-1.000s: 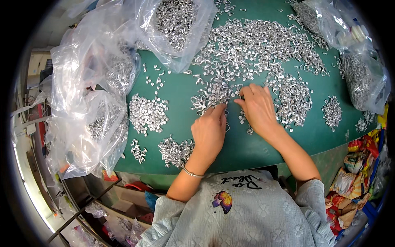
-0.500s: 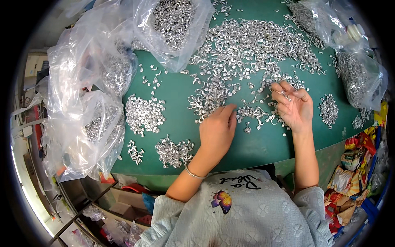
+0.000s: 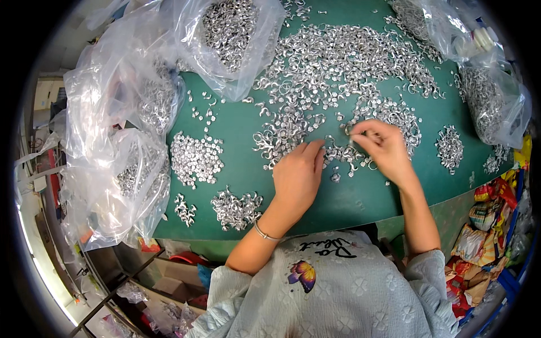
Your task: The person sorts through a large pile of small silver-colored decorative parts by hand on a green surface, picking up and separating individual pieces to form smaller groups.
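Over the near edge of a heap of small silver metal castings [image 3: 282, 132], my left hand [image 3: 296, 177] rests palm down. Its fingers are curled and pressed together, and whatever they grip is hidden. To its right, my right hand [image 3: 384, 149] is closed in a pinch above a few scattered pieces [image 3: 345, 153]. A small silver metal piece seems to sit at its thumb and fingertip, blurred and partly covered. Some of the castings look like open rings and others like little flowers. A larger spread of them [image 3: 360, 53] covers the far part of the green tabletop [image 3: 349, 203].
Sorted piles lie around me: flower-shaped pieces [image 3: 196, 159] at left, curved pieces [image 3: 236, 208] near my left forearm, and a small pile [image 3: 449, 149] at right. Clear plastic bags of castings stand at left [image 3: 112, 169], far left-centre [image 3: 231, 34] and right [image 3: 487, 107].
My right hand has turned from palm up to palm down and moved left to the scattered pieces. My left hand has stayed almost in place.
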Available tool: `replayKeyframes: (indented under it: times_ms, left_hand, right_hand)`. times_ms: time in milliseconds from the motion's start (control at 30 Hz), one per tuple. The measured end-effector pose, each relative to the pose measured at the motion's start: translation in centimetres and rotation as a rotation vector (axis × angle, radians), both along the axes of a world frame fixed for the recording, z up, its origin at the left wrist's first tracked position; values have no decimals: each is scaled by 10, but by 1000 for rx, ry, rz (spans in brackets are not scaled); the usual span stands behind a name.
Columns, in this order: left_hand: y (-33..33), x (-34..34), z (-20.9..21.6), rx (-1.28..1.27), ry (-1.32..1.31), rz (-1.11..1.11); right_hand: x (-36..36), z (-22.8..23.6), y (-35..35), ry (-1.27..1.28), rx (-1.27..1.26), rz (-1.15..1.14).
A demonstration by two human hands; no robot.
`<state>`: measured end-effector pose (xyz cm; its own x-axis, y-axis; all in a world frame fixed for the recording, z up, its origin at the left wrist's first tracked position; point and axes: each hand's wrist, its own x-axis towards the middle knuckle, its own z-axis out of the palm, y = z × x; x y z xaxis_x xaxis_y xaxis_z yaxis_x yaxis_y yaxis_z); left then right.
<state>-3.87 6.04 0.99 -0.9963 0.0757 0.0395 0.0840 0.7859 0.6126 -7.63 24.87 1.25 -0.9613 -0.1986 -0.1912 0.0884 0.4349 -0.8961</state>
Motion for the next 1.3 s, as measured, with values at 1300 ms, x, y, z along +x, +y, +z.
replayKeyframes:
  times_ms: [1300]
  left_hand:
    - [-26, -13, -2, 1681, -887, 96]
  right_hand:
    - [4, 10, 22, -137, -174, -235]
